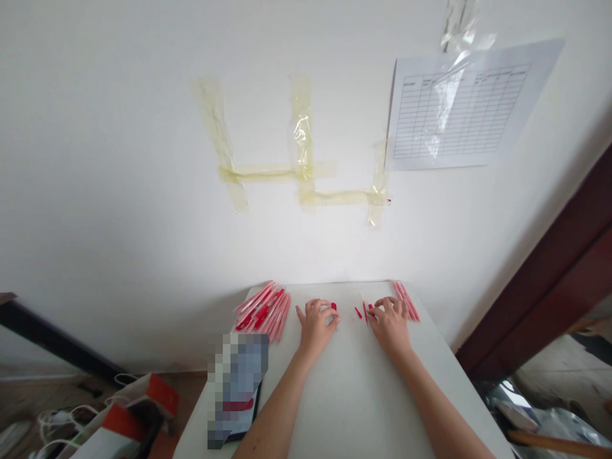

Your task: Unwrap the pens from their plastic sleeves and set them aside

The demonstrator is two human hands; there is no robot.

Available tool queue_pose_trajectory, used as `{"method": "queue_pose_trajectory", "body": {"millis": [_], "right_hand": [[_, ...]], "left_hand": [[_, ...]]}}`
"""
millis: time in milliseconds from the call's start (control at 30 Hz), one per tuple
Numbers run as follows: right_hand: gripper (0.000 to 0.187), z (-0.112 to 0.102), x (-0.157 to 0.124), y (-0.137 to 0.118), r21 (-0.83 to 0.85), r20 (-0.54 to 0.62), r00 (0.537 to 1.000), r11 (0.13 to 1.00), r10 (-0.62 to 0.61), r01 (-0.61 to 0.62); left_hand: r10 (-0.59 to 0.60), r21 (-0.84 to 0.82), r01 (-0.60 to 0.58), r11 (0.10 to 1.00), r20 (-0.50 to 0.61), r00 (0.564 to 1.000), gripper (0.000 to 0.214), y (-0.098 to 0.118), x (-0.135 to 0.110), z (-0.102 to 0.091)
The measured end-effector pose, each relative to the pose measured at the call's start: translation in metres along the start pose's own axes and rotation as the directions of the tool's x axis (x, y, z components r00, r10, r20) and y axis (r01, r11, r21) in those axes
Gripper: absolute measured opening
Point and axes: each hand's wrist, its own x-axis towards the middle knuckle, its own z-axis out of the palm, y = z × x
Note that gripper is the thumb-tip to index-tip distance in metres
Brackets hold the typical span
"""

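Note:
My left hand [319,320] is closed in a pinch, its thumb and index finger at a small red pen cap [333,306] that shows above the fingertips. To the right, my right hand [391,320] has its thumb and fingers bent together around a small red pen part [370,307], mostly hidden by the fingertips. Between the hands lie a short red plug [358,312] and a thin red refill [364,310], close to the right fingertips. Something clear seems to lie there too, too faint to make out.
Left of my left hand lies a pile of pink-bodied pens [268,310] with red caps. Several more pens [406,301] lie beyond my right hand. A blurred-out phone-like device [241,389] rests at the white table's [354,401] left edge. The wall [335,248] stands directly behind.

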Motion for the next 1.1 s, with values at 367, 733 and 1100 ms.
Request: {"method": "queue_pose_trajectory", "body": {"millis": [367, 733, 1100], "right_hand": [[0.018, 0.002, 0.001, -0.001, -0.007, -0.042, 0.998, 0.999, -0.036, 0.036], [0.020, 0.003, 0.001, -0.003, -0.005, -0.023, 0.999, 1.000, -0.029, 0.029], [0.017, 0.011, -0.002, 0.003, 0.087, -0.067, 0.996, 0.994, -0.061, 0.067]], "left_hand": [[0.000, 0.003, 0.000, 1.000, 0.004, 1.000, 0.005, 0.001, 0.000, 0.000], [0.008, 0.012, -0.008, 1.000, 0.002, 1.000, 0.006, 0.000, -0.001, 0.001], [0.005, 0.015, -0.005, 1.000, 0.008, 1.000, 0.009, 0.001, 0.000, 0.000]]}}
